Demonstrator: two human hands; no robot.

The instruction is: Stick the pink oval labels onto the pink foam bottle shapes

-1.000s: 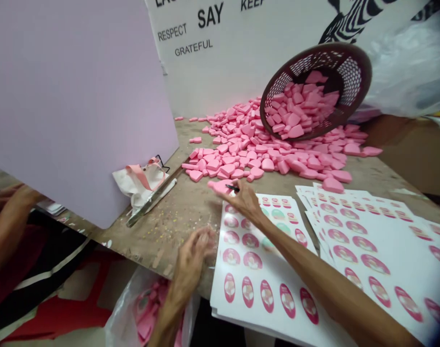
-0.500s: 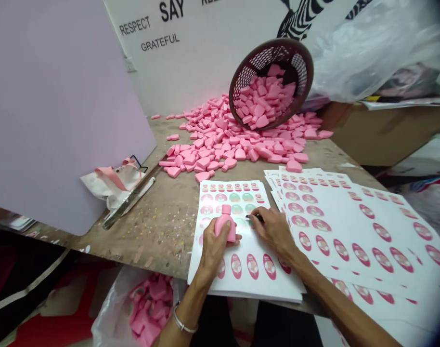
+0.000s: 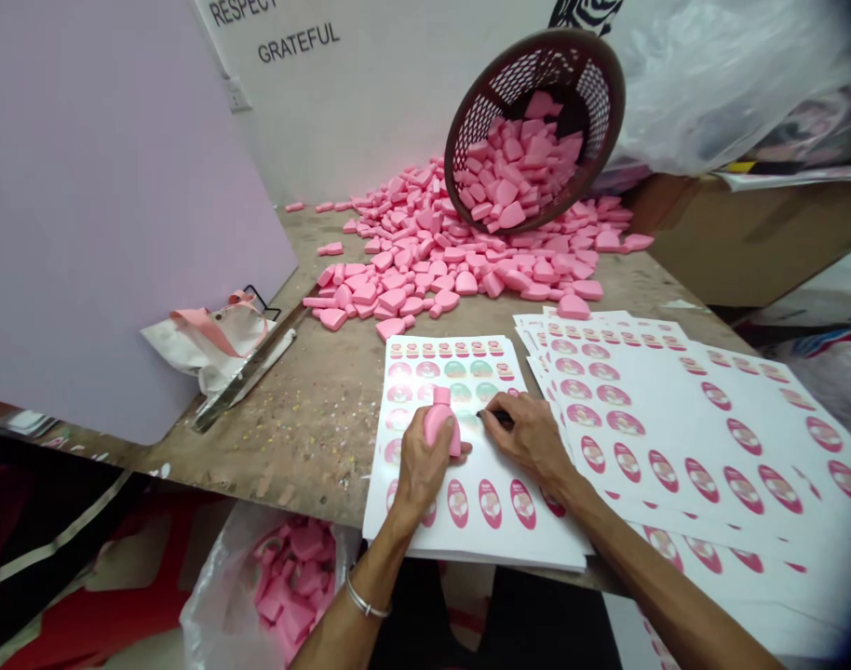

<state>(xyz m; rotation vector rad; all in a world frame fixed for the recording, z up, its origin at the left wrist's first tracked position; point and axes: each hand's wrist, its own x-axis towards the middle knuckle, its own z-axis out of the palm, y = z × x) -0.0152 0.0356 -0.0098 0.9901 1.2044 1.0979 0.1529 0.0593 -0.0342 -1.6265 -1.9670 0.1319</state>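
Pink foam bottle shape (image 3: 441, 421) sits wrapped in the fingers of the left hand (image 3: 420, 463) over a white sheet of printed oval labels (image 3: 555, 544), while the right hand (image 3: 528, 437) pinches a small black tool (image 3: 496, 419) at that sheet.

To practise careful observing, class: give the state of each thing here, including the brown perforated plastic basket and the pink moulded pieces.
Brown perforated plastic basket: tipped on its side, holding pieces.
Pink moulded pieces: heaped on the bench.
Left hand: gripping a pink bottle-shaped piece upright.
Right hand: pinching a small black object.
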